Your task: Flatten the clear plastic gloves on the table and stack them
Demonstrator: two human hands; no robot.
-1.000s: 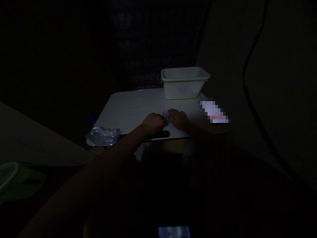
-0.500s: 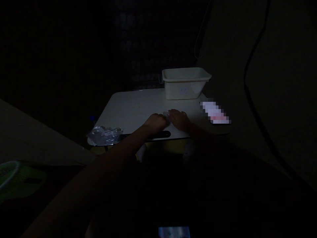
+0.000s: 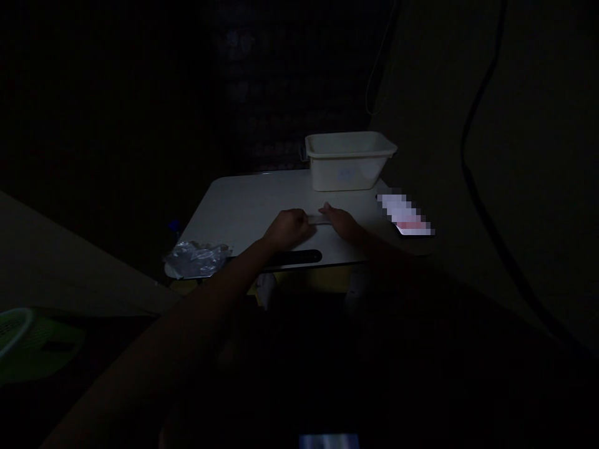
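Just above the front edge of a small white table (image 3: 253,206), my left hand (image 3: 287,229) is closed round one end of a narrow, pale strip of plastic (image 3: 319,219). My right hand (image 3: 344,223) pinches the other end, thumb on top. The strip spans the gap between both hands, roughly level. Dim light hides its finer detail, and its ends are covered by my fingers. A crumpled clear plastic bag (image 3: 196,259) lies at the table's front left corner, beside my left forearm.
A white plastic tub (image 3: 346,171) stands at the table's back right. To its front lies a phone (image 3: 406,215) with a blurred, lit screen. A dark slot (image 3: 299,256) runs along the front edge. A green basket (image 3: 42,346) sits low at left; a black cable (image 3: 477,187) hangs at right.
My hands have drawn slightly apart, so the plastic strip now shows stretched between them. My right hand's fingers, flat over the plastic before, have curled into a pinch.
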